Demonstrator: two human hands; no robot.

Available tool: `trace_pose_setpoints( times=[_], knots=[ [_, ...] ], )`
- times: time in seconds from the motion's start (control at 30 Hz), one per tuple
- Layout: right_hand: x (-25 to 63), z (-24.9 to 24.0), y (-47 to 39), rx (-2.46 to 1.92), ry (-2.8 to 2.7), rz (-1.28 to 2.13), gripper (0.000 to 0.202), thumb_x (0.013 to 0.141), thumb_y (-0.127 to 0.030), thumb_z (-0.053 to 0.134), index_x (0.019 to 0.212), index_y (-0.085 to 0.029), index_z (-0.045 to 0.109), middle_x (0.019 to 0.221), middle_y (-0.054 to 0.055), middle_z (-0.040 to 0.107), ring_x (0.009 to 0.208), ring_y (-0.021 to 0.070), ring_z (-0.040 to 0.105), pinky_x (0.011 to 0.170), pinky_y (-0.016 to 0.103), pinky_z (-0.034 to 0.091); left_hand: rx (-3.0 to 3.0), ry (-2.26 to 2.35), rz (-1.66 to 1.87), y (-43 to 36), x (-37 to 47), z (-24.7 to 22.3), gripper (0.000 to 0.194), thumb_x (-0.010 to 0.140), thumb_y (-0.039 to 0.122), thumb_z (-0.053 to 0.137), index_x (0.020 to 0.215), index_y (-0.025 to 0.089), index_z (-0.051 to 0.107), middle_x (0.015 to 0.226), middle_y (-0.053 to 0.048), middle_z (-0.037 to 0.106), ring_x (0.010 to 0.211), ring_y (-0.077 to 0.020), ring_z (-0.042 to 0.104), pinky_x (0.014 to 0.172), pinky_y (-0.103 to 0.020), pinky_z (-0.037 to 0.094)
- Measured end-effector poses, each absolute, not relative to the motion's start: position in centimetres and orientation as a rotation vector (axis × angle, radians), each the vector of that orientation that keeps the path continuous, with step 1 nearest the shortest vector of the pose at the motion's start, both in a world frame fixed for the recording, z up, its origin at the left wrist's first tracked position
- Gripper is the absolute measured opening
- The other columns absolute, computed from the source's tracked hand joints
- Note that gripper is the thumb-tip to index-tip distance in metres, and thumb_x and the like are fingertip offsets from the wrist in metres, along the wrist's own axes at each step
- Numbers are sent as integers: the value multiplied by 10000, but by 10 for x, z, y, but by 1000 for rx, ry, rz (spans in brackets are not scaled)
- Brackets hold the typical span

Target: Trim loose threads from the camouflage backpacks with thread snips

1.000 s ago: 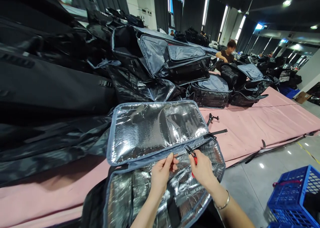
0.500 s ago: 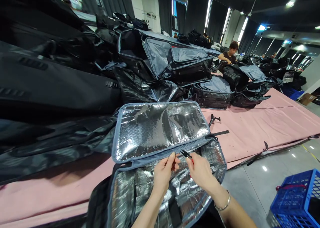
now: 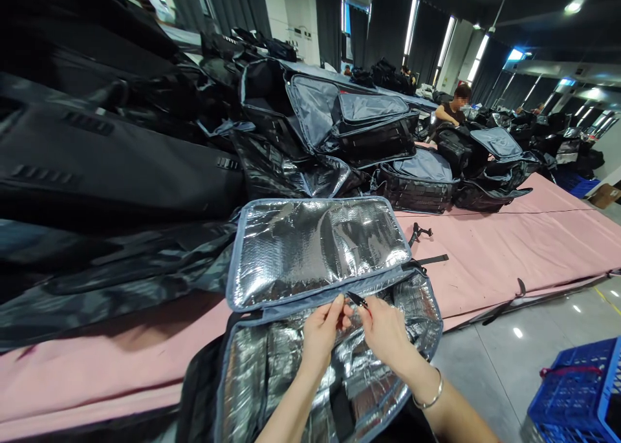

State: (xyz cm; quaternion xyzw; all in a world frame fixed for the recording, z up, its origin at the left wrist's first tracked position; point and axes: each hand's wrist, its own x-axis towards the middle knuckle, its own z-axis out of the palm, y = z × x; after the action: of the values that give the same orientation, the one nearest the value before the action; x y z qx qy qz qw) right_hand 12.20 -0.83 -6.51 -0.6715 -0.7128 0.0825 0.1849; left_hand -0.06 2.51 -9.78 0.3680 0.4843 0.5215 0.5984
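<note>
An insulated bag point(image 3: 433, 301) lies opened in front of me, its inside lined with crinkled silver foil. Its foil-faced lid point(image 3: 310, 252), edged in grey-blue binding, is folded back away from me. My left hand point(image 3: 324, 330) is pinched at the grey fabric strip between lid and bag; what its fingertips hold is too small to make out. Black-bladed thread snips point(image 3: 358, 299) with a bit of red at the handle are gripped in my right hand point(image 3: 385, 333). Their tip points left, close beside the left fingertips. A bracelet circles the right wrist.
Dark bags point(image 3: 121, 158) are heaped at the left, and more opened bags point(image 3: 417, 178) stand behind on the pink-covered table point(image 3: 504, 249). Loose black straps point(image 3: 433, 259) lie right of the lid. A blue crate point(image 3: 572, 385) sits on the floor at right. Another person point(image 3: 451, 113) works farther back.
The snips' tip has come slightly nearer my left fingertips. The whole scene has shifted a little to the right in view. Both hands keep nearly the same hold.
</note>
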Motion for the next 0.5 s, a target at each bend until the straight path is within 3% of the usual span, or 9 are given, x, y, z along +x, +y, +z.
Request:
trace_pose_setpoints(
  times=[0.23, 0.33, 0.43, 0.5],
  knots=[
    [134, -68, -3, -1677, -1911, 378, 260, 957, -296, 313, 922, -197, 551, 772, 28, 628, 719, 181, 598, 620, 247, 382, 863, 1107, 1169, 28, -3, -96, 427, 676, 536, 638, 734, 114, 650, 590, -27, 586, 481, -107, 473, 473, -225, 373],
    [144, -68, 8, -1626, -1836, 377, 263, 948, -331, 339, 1045, -179, 531, 839, 41, 635, 762, 182, 598, 661, 253, 406, 979, 1162, 1156, 26, -8, -93, 445, 715, 559, 579, 816, 133, 657, 644, -46, 621, 514, -143, 524, 497, -252, 400],
    [154, -65, 28, -1724, -1881, 279, 293, 896, -318, 467, 1147, -175, 515, 891, 54, 648, 817, 197, 607, 680, 260, 410, 1476, 1343, 1276, 26, -19, -82, 371, 788, 515, 504, 840, 187, 669, 768, -75, 673, 705, -211, 597, 695, -326, 457],
    [160, -62, 43, -1812, -1940, 236, 213, 878, -293, 505, 1054, -198, 578, 841, 41, 655, 790, 197, 613, 654, 254, 399, 1915, 1464, 1326, 31, -29, -71, 292, 816, 438, 498, 876, 217, 680, 897, -86, 686, 869, -249, 578, 831, -374, 411]
  ],
)
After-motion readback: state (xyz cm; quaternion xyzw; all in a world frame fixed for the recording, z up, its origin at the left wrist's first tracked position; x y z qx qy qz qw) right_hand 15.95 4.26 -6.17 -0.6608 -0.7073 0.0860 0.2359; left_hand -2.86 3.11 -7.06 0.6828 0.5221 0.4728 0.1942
